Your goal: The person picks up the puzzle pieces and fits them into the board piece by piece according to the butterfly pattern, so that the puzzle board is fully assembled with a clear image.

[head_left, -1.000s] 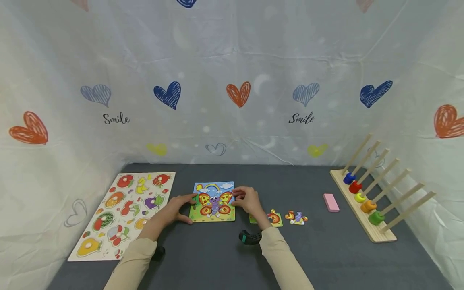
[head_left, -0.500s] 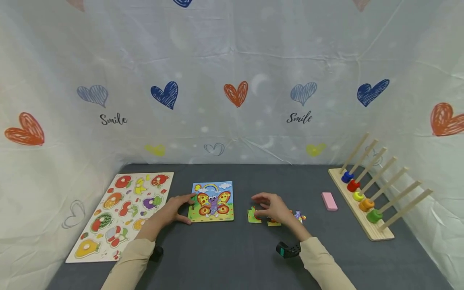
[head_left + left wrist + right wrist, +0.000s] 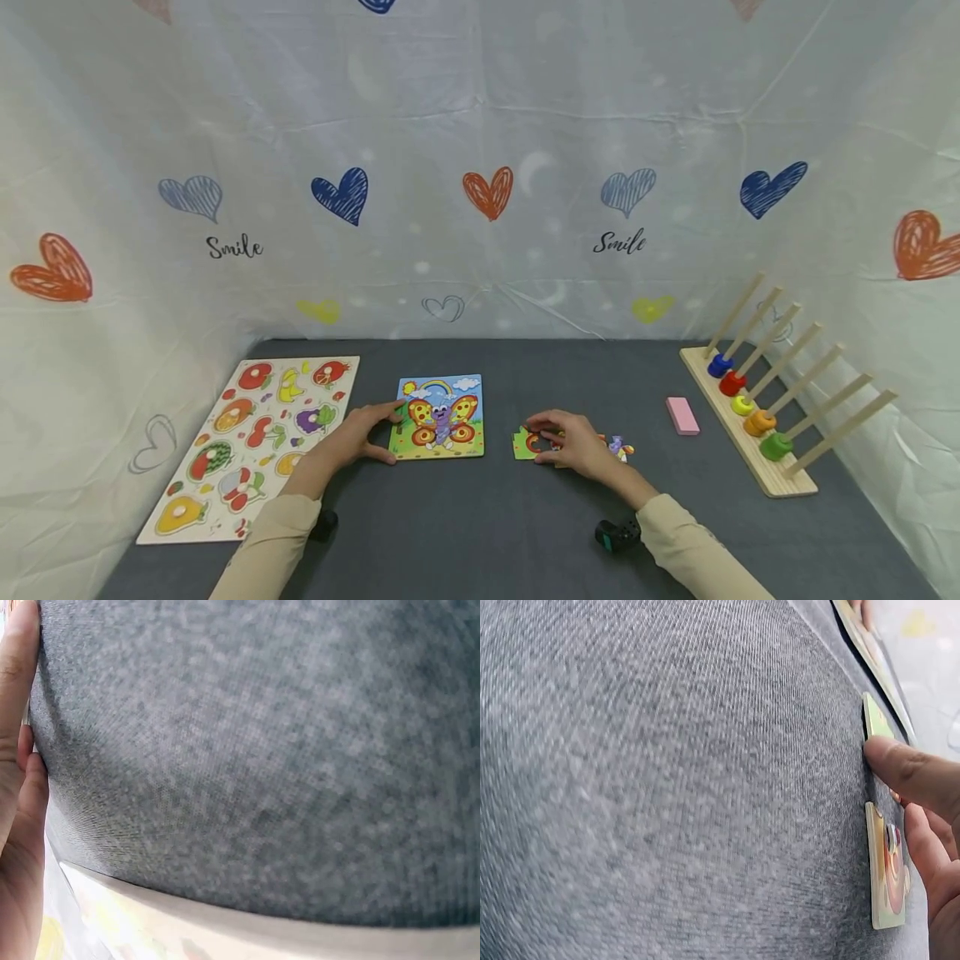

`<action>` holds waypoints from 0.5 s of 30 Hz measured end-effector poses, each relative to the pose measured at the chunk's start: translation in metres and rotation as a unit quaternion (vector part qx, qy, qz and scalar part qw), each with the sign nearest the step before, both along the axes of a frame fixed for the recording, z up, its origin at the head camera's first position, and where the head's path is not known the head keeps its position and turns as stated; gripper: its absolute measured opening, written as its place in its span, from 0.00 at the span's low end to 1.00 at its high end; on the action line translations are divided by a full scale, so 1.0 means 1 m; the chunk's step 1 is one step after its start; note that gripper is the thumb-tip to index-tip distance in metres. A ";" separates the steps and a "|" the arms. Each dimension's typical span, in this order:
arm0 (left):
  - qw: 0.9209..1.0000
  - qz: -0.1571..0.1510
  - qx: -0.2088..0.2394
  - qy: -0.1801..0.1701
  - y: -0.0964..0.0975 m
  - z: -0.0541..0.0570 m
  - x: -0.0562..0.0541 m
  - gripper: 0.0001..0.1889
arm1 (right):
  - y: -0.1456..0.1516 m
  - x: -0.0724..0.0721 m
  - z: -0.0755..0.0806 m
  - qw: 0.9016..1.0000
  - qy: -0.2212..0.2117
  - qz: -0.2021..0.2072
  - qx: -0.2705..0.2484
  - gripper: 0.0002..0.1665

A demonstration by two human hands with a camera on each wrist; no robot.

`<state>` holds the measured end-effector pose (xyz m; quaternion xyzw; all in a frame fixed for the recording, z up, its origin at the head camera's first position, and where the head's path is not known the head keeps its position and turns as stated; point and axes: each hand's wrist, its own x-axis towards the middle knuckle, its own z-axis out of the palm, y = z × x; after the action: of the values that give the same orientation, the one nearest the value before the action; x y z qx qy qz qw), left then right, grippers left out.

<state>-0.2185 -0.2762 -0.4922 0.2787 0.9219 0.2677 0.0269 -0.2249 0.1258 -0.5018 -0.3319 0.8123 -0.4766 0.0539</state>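
Observation:
A square butterfly puzzle board (image 3: 437, 417) lies flat on the dark table in the head view. My left hand (image 3: 360, 433) rests at its left side, fingertips on the upper left edge and thumb by the lower left corner. To the board's right, my right hand (image 3: 573, 446) pinches a green-and-red puzzle piece (image 3: 522, 445), thumb at its near edge and fingers at its far side. In the right wrist view the thumb (image 3: 900, 761) overlaps that green piece (image 3: 877, 720). A second piece with an orange swirl (image 3: 889, 877) lies just below the fingers.
A large fruit puzzle board (image 3: 247, 442) lies at the left, partly behind the left forearm. Beyond the right hand is a purple-and-orange piece (image 3: 618, 448). A pink block (image 3: 682, 416) and a wooden peg rack (image 3: 750, 425) with coloured rings stand farther right.
My right hand has left the butterfly board's right edge, moved right and come down at the loose pieces, its thumb and fingers now about the green piece. My left hand has stayed put.

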 end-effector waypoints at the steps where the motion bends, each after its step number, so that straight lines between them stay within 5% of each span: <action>1: 1.000 0.002 0.001 -0.001 0.000 0.000 0.000 0.46 | 0.000 -0.001 0.000 1.000 0.000 0.001 -0.003 0.31; 15: 1.000 0.000 0.008 0.004 0.002 0.004 0.003 0.46 | 0.003 -0.005 -0.005 0.999 0.029 -0.005 0.024 0.24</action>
<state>-0.2151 -0.2742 -0.4879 0.2796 0.9200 0.2738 0.0205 -0.2299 0.1285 -0.5064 -0.3402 0.8263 -0.4474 0.0360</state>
